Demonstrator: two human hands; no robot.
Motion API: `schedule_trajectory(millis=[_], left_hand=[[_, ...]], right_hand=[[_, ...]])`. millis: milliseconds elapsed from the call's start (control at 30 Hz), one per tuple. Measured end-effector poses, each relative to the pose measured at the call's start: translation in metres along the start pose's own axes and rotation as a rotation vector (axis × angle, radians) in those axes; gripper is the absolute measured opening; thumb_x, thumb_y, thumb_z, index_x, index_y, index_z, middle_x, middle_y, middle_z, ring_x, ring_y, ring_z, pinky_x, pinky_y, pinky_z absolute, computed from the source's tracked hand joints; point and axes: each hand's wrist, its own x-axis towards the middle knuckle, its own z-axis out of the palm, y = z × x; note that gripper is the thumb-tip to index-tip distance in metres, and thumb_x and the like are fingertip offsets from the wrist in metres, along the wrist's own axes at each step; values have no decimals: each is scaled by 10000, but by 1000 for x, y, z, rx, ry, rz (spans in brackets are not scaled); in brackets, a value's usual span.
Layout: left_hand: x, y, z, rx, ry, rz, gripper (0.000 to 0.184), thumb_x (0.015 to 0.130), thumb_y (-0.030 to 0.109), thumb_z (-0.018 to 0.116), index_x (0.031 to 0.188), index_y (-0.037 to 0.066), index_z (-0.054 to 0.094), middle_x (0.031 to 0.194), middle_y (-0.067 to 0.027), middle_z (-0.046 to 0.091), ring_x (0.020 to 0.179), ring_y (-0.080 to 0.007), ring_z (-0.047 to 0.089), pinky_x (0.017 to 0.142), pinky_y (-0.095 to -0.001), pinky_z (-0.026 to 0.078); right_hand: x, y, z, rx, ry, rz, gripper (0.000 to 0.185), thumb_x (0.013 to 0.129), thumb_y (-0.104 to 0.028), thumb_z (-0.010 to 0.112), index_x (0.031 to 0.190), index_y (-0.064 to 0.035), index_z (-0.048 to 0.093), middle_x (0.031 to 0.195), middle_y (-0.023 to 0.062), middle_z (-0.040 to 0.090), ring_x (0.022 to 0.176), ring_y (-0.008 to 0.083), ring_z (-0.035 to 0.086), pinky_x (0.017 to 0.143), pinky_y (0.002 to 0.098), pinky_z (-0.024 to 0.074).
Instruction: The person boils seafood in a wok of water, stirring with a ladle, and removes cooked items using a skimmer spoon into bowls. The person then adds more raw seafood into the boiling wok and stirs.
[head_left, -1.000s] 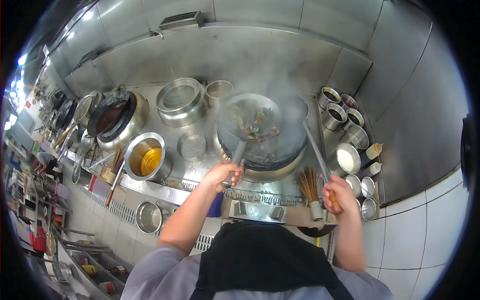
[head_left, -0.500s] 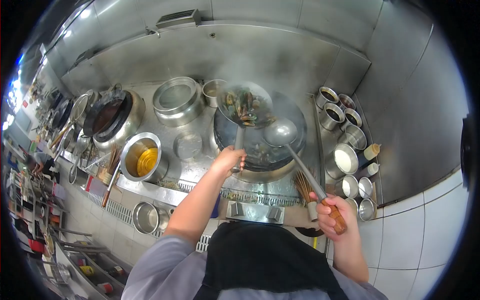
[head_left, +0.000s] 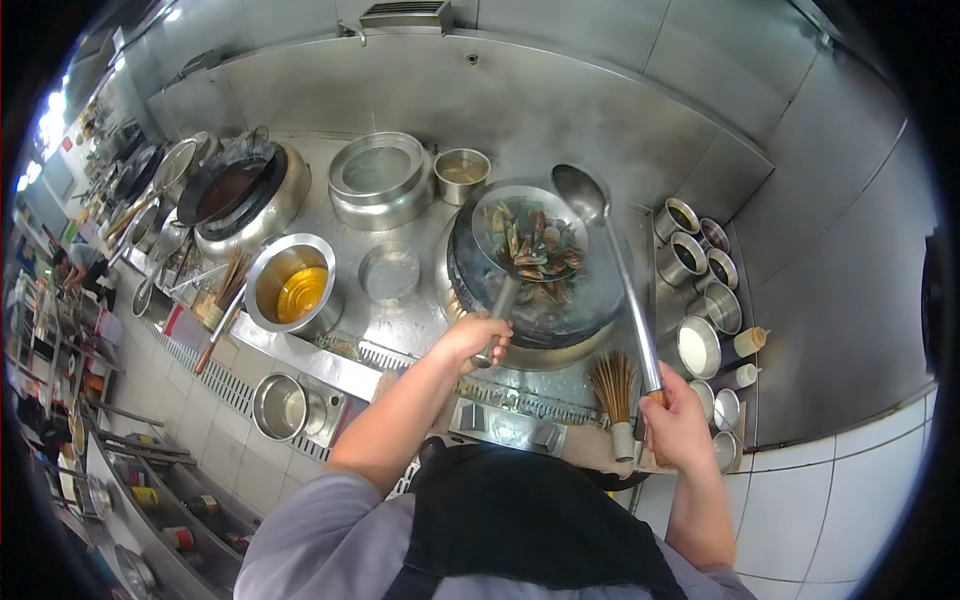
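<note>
My left hand (head_left: 478, 341) is closed round the grey handle of a round metal strainer (head_left: 484, 232). Mussels (head_left: 540, 243) in dark shells lie in it, above the large black wok (head_left: 565, 320). With my right hand (head_left: 676, 420) I grip the wooden end of a long ladle (head_left: 582, 194). Its bowl is at the far right rim of the strainer; whether they touch is unclear. Steam rises behind them.
A pot of yellow oil (head_left: 301, 293), a lidded pot (head_left: 377, 180) and a small pot (head_left: 462, 174) stand left of the wok. A bamboo brush (head_left: 612, 385) lies near the front edge. Seasoning containers (head_left: 698, 346) line the right side. A person (head_left: 85, 268) is far left.
The ladle bowl has moved from low beside the strainer up to its far right side. The strainer with the mussels now sits lower in view and farther right. The camera view has shifted slightly.
</note>
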Motion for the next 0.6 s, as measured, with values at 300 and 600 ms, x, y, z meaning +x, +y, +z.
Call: schedule_trajectory(millis=[300,600], left_hand=[[-25,23,12,-51,-65,2,279,800,31,536,1055,-15,433,646,-33,481,465,-104,443,397,-249,369],[-38,42,59,-61,-2,142,88,819,61,562,801,-24,549,579,-25,478,444,-93,437,399,-248,354]], right_hand=[[58,49,-43,127,88,0,432,829,-26,474,1261,-37,475,619,24,498,369,106,410,321,235,365],[102,115,-69,891,-316,184,308,911,-140,428,1205,-69,491,633,22,482,355,114,402,275,249,320]])
